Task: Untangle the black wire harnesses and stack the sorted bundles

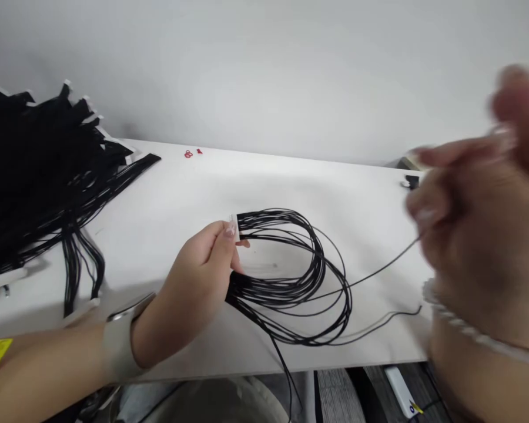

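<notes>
Near the middle of the white table, my left hand point(211, 258) pinches a white connector point(234, 228) between thumb and fingers. Many thin black wires point(320, 276) run from that connector and loop round in a coil, passing back under the same hand. One black wire point(381, 269) stretches from the coil up to my right hand point(480, 211), which is raised at the right, blurred and close to the camera. Its fingers are curled round that wire's end, which is hidden. Another loose wire end point(405, 313) lies right of the coil.
A large heap of black wire bundles point(39, 158) with white connectors fills the left side. Small red pieces point(188, 154) lie near the table's back edge. A small black item point(411, 181) is at the back right. Below the front edge stand a bin point(220, 402) and a white power strip point(400, 390).
</notes>
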Tool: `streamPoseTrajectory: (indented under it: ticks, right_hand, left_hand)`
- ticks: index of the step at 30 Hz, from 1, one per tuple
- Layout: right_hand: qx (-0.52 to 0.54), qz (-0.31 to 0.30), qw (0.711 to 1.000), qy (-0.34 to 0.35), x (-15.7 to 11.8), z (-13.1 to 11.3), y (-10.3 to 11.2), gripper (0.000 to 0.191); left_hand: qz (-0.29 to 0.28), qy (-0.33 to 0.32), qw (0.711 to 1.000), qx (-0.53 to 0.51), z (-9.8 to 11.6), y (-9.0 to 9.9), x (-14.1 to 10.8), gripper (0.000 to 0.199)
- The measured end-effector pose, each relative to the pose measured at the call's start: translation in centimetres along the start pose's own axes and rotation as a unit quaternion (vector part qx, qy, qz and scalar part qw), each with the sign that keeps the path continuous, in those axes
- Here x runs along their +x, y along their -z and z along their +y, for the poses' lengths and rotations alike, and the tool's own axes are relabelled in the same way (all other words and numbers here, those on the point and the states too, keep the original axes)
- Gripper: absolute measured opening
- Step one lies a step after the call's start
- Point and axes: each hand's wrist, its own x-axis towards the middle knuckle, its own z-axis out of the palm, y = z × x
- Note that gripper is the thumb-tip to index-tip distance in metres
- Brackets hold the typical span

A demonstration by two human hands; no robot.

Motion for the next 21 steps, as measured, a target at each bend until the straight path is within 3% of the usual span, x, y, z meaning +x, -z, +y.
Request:
streamPoseTrajectory:
  ticks: [1,4,7,12,15,21]
  right_hand:
    - [0.027,-0.005,0.999,-0.017,-0.4,-0.5,-1.1,0.040]
    - [0.060,-0.155,0.981,-0.103,-1.2,-1.2,-3.6,0.043]
    - [-0.005,-0.246,0.965,-0.095,-1.7,-1.2,-4.6,0.010]
    - [-0.044,-0.279,0.959,-0.025,-2.6,-1.1,-5.0,0.004]
    - [-0.073,-0.270,0.960,0.007,-2.9,-1.0,-5.1,0.006]
    - [-0.115,-0.309,0.942,0.054,-2.7,-1.1,-5.1,0.013]
  left_hand:
    - [-0.007,-0.007,1.000,0.002,0.0,0.1,-0.1,0.040]
    - [-0.027,-0.020,0.999,0.010,0.1,0.3,-0.4,0.040]
    - [-0.057,-0.025,0.998,0.014,0.0,0.3,-0.6,0.039]
    - [-0.119,-0.009,0.993,-0.013,-0.1,0.0,-0.8,0.039]
    - [-0.130,-0.005,0.991,-0.010,0.0,0.0,-0.9,0.040]
    - [-0.146,-0.003,0.989,-0.003,0.1,0.1,-1.4,0.036]
